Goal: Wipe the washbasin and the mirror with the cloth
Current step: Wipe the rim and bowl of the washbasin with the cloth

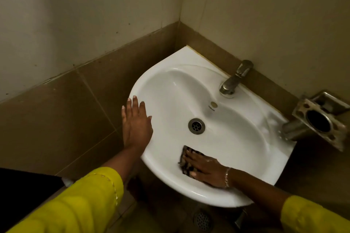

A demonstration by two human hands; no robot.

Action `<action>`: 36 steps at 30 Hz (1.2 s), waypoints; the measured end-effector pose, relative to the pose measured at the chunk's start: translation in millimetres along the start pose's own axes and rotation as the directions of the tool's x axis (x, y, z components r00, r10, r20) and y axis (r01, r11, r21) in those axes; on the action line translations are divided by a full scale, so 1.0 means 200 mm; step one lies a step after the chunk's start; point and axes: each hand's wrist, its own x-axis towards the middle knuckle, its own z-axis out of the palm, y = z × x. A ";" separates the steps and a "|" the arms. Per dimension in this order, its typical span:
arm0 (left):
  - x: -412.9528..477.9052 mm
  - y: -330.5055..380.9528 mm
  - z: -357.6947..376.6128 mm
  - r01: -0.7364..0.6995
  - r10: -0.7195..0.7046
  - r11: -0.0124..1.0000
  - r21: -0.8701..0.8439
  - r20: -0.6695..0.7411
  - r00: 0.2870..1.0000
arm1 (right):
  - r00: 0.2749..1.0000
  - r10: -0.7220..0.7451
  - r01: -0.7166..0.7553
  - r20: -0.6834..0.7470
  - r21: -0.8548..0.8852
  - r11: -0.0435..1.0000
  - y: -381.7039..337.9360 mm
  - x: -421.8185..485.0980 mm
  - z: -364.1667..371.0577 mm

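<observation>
Cloth (pixel 189 150) lies in washbasin (pixel 170 85), half hidden under flat right hand (pixel 206 170); left hand (pixel 135 121) flat on its rim.

walls (pixel 75 15): pale, meeting in a corner | lower band: brown tiles (pixel 56 109) | right wall: metal holder (pixel 320 121) | floor (pixel 161 213): brown, round drain grate (pixel 202 220) | light: dim

Single head view here, looking forward and steeply down, close over the washbasin (pixel 236 138), which fills the middle. It's a wide lens: the wall corner (pixel 179 5) sits far, with the left hand (pixel 135 123) and right hand (pixel 206 168) at the near edge.
</observation>
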 end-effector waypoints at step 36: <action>0.00 -0.01 0.02 0.018 -0.019 0.999 -0.026 -0.004 1.000 | 0.902 0.098 -0.379 -0.421 -0.659 0.650 0.50 0.11 -0.12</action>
